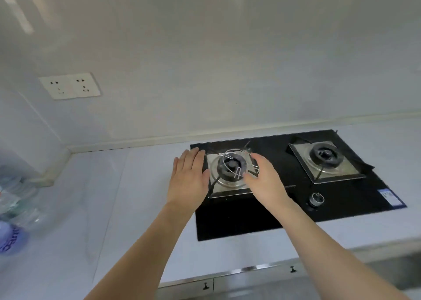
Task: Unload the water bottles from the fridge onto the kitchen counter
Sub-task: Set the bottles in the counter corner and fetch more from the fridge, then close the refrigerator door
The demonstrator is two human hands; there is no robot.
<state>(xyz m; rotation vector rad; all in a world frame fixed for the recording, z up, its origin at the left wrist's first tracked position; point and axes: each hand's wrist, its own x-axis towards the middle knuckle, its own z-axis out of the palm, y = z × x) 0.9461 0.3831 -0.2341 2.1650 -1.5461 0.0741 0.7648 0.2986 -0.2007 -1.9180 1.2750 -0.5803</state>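
Note:
Clear plastic water bottles [16, 199] with blue labels stand blurred on the white kitchen counter [141, 208] at the far left edge. My left hand [189, 176] is stretched out flat, fingers apart, above the counter beside the hob's left edge, holding nothing. Over the left burner hovers my right hand [264, 179], fingers spread and also holding nothing. The fridge is out of view.
A black glass gas hob [284, 213] with two burners and a knob [316, 199] is set into the counter at centre right. A double wall socket [69, 85] is on the white wall. Drawer fronts with small handles [206, 285] run below the counter's front edge.

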